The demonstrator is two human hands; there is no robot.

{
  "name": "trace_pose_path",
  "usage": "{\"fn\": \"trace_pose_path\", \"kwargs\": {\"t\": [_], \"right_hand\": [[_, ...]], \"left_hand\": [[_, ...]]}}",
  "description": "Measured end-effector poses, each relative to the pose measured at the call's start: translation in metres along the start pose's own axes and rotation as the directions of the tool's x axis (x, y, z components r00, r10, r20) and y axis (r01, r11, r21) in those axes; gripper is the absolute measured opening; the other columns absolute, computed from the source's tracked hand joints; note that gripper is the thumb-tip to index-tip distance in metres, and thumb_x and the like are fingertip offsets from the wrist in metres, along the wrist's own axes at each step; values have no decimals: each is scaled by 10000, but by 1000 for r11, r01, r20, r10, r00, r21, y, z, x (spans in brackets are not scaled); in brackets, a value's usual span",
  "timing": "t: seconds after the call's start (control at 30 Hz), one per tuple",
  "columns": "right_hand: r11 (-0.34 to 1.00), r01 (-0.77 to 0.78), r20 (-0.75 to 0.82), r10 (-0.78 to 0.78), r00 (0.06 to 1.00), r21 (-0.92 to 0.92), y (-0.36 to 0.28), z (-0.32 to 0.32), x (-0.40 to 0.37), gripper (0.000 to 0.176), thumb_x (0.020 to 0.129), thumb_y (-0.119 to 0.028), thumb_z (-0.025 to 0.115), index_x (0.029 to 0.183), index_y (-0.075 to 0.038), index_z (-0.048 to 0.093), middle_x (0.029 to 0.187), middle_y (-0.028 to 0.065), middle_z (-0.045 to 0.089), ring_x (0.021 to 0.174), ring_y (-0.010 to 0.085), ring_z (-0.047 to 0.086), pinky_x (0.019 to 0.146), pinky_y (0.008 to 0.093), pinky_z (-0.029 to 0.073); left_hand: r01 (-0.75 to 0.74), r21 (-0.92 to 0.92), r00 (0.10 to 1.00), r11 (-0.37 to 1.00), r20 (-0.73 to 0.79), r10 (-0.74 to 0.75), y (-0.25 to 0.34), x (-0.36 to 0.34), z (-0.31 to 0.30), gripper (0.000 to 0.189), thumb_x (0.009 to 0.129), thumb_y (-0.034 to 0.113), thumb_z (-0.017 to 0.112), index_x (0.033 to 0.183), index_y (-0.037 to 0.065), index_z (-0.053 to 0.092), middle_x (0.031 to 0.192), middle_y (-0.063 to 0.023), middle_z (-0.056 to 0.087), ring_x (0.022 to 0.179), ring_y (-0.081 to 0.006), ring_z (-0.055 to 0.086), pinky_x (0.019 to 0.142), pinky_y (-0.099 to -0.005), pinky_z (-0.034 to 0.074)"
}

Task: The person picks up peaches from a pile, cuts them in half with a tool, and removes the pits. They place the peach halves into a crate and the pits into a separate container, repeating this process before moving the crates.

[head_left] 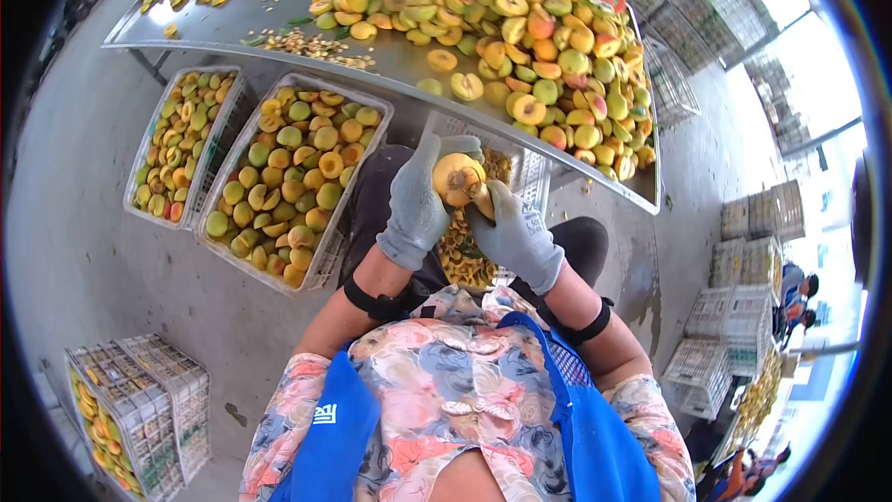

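Observation:
My left hand, in a grey work glove, is wrapped around a yellow peach, its cut face turned up with a brown hollow in the middle. My right hand, gloved the same way, is closed at the peach's lower right edge. A narrow tan piece pokes out from the right fingers against the flesh; I cannot tell what it is. Below both hands, between my knees, a white crate contains yellow scraps.
A metal table ahead bears a heap of cut peaches and small scattered pits. Peach-filled crates stand to the left and far left. Another crate is behind left; stacked crates and people are right.

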State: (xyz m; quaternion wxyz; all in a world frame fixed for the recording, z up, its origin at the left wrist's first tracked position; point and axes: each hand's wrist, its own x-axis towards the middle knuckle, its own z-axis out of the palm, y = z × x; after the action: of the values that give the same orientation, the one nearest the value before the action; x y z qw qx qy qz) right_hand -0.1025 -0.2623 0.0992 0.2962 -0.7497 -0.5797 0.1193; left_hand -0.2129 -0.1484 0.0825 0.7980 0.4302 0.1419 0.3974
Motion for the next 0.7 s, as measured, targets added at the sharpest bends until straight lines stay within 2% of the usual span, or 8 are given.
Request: {"fn": "trace_pose_path", "kwargs": {"t": [0.03, 0.1, 0.2, 0.23, 0.33, 0.47, 0.57, 0.7], "right_hand": [[1000, 24, 3, -24, 1000, -7, 8, -3, -2, 216, 881, -127, 684, 1002, -16, 543, 761, 255, 627, 737, 465, 635, 578, 498, 479], [999, -33, 37, 34, 999, -26, 17, -11, -7, 235, 882, -139, 686, 1014, -18, 534, 765, 258, 629, 737, 465, 637, 582, 502, 482], [993, -96, 41, 99, 994, -68, 29, -18, -19, 280, 881, -178, 692, 1048, -22, 529, 782, 266, 637, 744, 469, 639, 605, 511, 497], [992, -100, 30, 103, 994, -74, 38, -17, -25, 283, 879, -182, 693, 1049, -23, 531, 787, 266, 639, 748, 471, 639, 610, 513, 500], [990, -114, 54, 119, 991, -82, 48, -20, -30, 299, 874, -186, 693, 1060, -18, 530, 797, 269, 644, 760, 475, 639, 619, 517, 505], [987, -153, 77, 155, 985, -41, 63, -10, -36, 295, 874, -162, 684, 1067, -13, 518, 790, 275, 640, 763, 476, 644, 612, 516, 501], [988, -89, 37, 85, 996, 127, 72, 9, -37, 281, 884, -149, 673, 1068, -9, 512, 778, 267, 644, 738, 466, 656, 588, 505, 499], [950, -246, 123, 226, 966, 194, 78, 25, -41, 246, 893, -135, 659, 1062, -8, 534, 793, 234, 659, 696, 409, 663, 572, 458, 505]], "left_hand": [[-116, 270, 993, 956, 35, 111, 1, -2, 10, 441, 1095, 298, 323, 1169, -41, 595, 1074, -142, 683, 999, -211, 667, 934, -330, 540], [-74, 239, 997, 968, 28, 70, -15, 3, 15, 427, 1099, 288, 323, 1163, -39, 590, 1036, -128, 693, 942, -190, 679, 887, -294, 549], [-203, 577, 979, 792, 150, 141, -15, 2, 37, 436, 1100, 299, 317, 1158, -34, 593, 1025, -122, 697, 925, -182, 680, 859, -289, 551], [32, 178, 998, 983, 49, -41, -30, 6, 31, 458, 1101, 315, 308, 1125, -32, 606, 1007, -112, 701, 896, -174, 681, 823, -284, 554], [43, 371, 999, 928, 3, -47, -33, 5, 52, 500, 1099, 353, 302, 1085, -30, 623, 973, -101, 705, 863, -171, 680, 801, -295, 555], [178, 162, 980, 971, -114, -161, -60, 9, 49, 597, 1065, 481, 352, 968, -13, 673, 867, -110, 711, 783, -179, 682, 754, -291, 548], [192, 205, 972, 960, -177, -157, -65, 7, 51, 616, 1053, 500, 381, 879, -9, 683, 812, -116, 712, 731, -184, 678, 746, -291, 547], [202, 195, 967, 960, -194, -164, -77, 11, 41, 631, 1052, 503, 381, 854, -13, 685, 790, -121, 712, 703, -188, 677, 722, -301, 552]]}}
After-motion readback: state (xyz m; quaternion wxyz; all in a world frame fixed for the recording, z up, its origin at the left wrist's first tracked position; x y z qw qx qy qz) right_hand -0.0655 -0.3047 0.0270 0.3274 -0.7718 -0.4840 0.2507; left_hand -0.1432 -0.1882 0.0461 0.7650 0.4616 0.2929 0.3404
